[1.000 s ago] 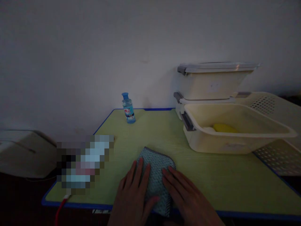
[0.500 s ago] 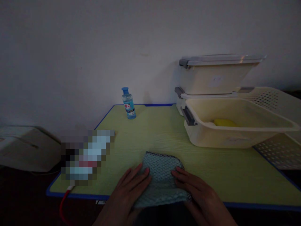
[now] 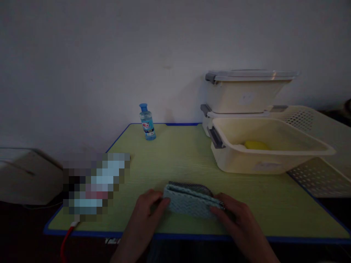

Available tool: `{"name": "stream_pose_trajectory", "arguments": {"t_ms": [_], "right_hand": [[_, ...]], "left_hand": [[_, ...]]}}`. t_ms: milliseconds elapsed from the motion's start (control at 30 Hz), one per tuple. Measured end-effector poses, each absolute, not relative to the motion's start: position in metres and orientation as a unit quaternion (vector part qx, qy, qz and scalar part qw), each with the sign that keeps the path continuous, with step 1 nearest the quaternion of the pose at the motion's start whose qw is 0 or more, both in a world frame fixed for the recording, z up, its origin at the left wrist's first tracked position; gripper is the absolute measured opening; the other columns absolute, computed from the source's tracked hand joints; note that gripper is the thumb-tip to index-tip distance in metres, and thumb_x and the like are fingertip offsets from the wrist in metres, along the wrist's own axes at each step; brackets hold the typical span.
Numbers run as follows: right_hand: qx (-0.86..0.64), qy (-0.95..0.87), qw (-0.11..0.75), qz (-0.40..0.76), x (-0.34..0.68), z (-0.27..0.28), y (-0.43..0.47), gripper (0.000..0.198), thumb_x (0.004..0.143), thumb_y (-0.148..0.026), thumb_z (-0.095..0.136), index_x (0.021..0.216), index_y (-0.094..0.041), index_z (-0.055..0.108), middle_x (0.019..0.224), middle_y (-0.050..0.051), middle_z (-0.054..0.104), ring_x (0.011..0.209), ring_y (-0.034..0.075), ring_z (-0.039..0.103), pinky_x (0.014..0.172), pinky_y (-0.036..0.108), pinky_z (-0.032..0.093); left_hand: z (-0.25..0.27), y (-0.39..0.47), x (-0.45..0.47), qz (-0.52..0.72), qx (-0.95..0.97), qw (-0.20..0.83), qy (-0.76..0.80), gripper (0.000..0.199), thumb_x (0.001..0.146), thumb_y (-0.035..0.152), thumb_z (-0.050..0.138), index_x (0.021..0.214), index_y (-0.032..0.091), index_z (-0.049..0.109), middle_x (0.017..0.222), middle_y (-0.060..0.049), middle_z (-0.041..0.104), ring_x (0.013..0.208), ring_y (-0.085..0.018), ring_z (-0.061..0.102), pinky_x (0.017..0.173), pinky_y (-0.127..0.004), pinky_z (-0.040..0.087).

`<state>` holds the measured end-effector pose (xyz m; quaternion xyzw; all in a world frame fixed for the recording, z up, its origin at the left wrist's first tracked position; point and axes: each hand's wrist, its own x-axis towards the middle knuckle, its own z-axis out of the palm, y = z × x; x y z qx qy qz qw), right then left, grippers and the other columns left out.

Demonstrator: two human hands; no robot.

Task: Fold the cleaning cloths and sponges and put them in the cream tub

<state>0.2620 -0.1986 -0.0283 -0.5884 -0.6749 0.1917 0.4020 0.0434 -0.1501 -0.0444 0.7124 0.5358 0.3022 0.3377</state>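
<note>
A light blue-green textured cleaning cloth (image 3: 189, 202) with a black-and-white checked edge is folded over on itself near the front of the table. My left hand (image 3: 152, 206) pinches its left end, thumb in front and fingers behind. At the right end, my right hand (image 3: 234, 212) grips it the same way. The fold stands a little raised, with its opening towards the top and the checked trim showing behind. Most of my fingers are hidden behind the cloth.
The yellow-green table (image 3: 175, 157) has a blue edge. A blue bottle (image 3: 147, 124) stands at the back. On the right are an open cream bin (image 3: 246, 162) with a yellow item (image 3: 256, 145), stacked lidded boxes (image 3: 246, 91) and a perforated basket (image 3: 326, 175). A pixelated device with a red cable (image 3: 65, 241) lies left.
The cloth lay spread under my flat hands; now its near part is folded up and away from me over the far part. My hands have closed on its two ends.
</note>
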Motion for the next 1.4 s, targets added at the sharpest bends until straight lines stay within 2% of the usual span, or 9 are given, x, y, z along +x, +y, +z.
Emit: {"name": "stream_pose_trajectory", "arguments": {"t_ms": [167, 367, 500, 633, 833, 933, 1100, 1200, 1400], "right_hand": [[-0.65, -0.621, 0.402, 0.174, 0.258, -0.033, -0.19, 0.03, 0.08, -0.037, 0.046, 0.055, -0.02, 0.045, 0.047, -0.002, 0.05, 0.043, 0.012, 0.048, 0.043, 0.022, 0.036], [-0.667, -0.591, 0.414, 0.185, 0.251, -0.037, -0.181, 0.016, 0.082, -0.035, 0.044, 0.081, -0.02, 0.049, 0.057, 0.0, 0.061, 0.05, 0.017, 0.059, 0.048, 0.025, 0.04], [-0.684, -0.591, 0.395, 0.163, 0.249, -0.04, -0.18, 0.016, 0.083, -0.031, 0.043, 0.093, -0.02, 0.046, 0.052, -0.002, 0.059, 0.046, 0.018, 0.057, 0.044, 0.025, 0.037], [-0.69, -0.601, 0.38, 0.134, 0.248, -0.043, -0.182, 0.015, 0.083, -0.029, 0.042, 0.094, -0.019, 0.046, 0.05, -0.003, 0.058, 0.042, 0.016, 0.056, 0.041, 0.023, 0.035], [-0.69, -0.64, 0.339, 0.015, 0.247, -0.043, -0.18, 0.01, 0.082, -0.021, 0.04, 0.087, -0.019, 0.049, 0.071, 0.004, 0.063, 0.049, 0.016, 0.061, 0.047, 0.026, 0.044], [-0.674, -0.67, 0.309, -0.031, 0.246, -0.044, -0.181, 0.02, 0.085, -0.018, 0.038, 0.1, -0.018, 0.051, 0.093, 0.008, 0.063, 0.053, 0.015, 0.062, 0.047, 0.027, 0.048], [-0.636, -0.716, 0.268, -0.105, 0.245, -0.052, -0.184, 0.035, 0.084, -0.008, 0.035, 0.11, -0.02, 0.055, 0.119, 0.014, 0.054, 0.084, 0.02, 0.064, 0.065, 0.034, 0.055], [-0.593, -0.751, 0.254, -0.14, 0.246, -0.056, -0.184, 0.039, 0.081, -0.002, 0.035, 0.11, -0.017, 0.056, 0.119, 0.013, 0.056, 0.103, 0.025, 0.056, 0.081, 0.043, 0.052], [-0.569, -0.775, 0.231, -0.15, 0.246, -0.053, -0.184, 0.044, 0.078, 0.003, 0.031, 0.112, -0.01, 0.055, 0.102, 0.014, 0.062, 0.096, 0.024, 0.058, 0.081, 0.042, 0.051]], "left_hand": [[-0.045, -0.146, 0.055, 0.31, 0.691, 0.312, 0.574, 0.034, 0.077, 0.042, 0.041, 0.059, 0.016, 0.054, 0.06, -0.001, 0.055, 0.062, -0.017, 0.053, 0.062, -0.028, 0.039], [-0.046, -0.142, 0.064, 0.327, 0.686, 0.235, 0.606, 0.028, 0.07, 0.037, 0.039, 0.049, 0.019, 0.041, 0.048, 0.003, 0.043, 0.05, -0.012, 0.043, 0.053, -0.025, 0.031], [-0.048, -0.144, 0.065, 0.331, 0.679, 0.23, 0.613, 0.02, 0.068, 0.032, 0.042, 0.053, 0.02, 0.037, 0.048, 0.004, 0.041, 0.049, -0.012, 0.044, 0.053, -0.024, 0.032], [-0.049, -0.145, 0.065, 0.352, 0.664, 0.275, 0.599, 0.009, 0.071, 0.028, 0.045, 0.076, 0.021, 0.044, 0.059, 0.004, 0.053, 0.058, -0.015, 0.055, 0.058, -0.025, 0.04], [-0.05, -0.147, 0.064, 0.322, 0.714, 0.215, 0.583, 0.03, 0.078, 0.022, 0.043, 0.107, 0.018, 0.047, 0.068, 0.002, 0.056, 0.064, -0.016, 0.056, 0.069, -0.034, 0.045], [-0.053, -0.149, 0.063, 0.32, 0.75, 0.179, 0.551, 0.041, 0.081, 0.016, 0.04, 0.122, 0.021, 0.043, 0.089, -0.004, 0.057, 0.079, -0.017, 0.058, 0.077, -0.037, 0.047], [-0.058, -0.151, 0.063, 0.314, 0.81, 0.09, 0.487, 0.047, 0.082, 0.005, 0.035, 0.122, 0.026, 0.049, 0.126, -0.007, 0.046, 0.112, -0.02, 0.048, 0.094, -0.041, 0.043], [-0.06, -0.149, 0.064, 0.263, 0.851, 0.04, 0.453, 0.05, 0.08, 0.0, 0.032, 0.119, 0.023, 0.052, 0.131, -0.005, 0.048, 0.12, -0.02, 0.043, 0.1, -0.044, 0.038], [-0.058, -0.149, 0.066, 0.203, 0.866, 0.032, 0.457, 0.051, 0.08, -0.003, 0.03, 0.121, 0.02, 0.05, 0.123, -0.004, 0.056, 0.117, -0.018, 0.048, 0.105, -0.047, 0.031]]}}
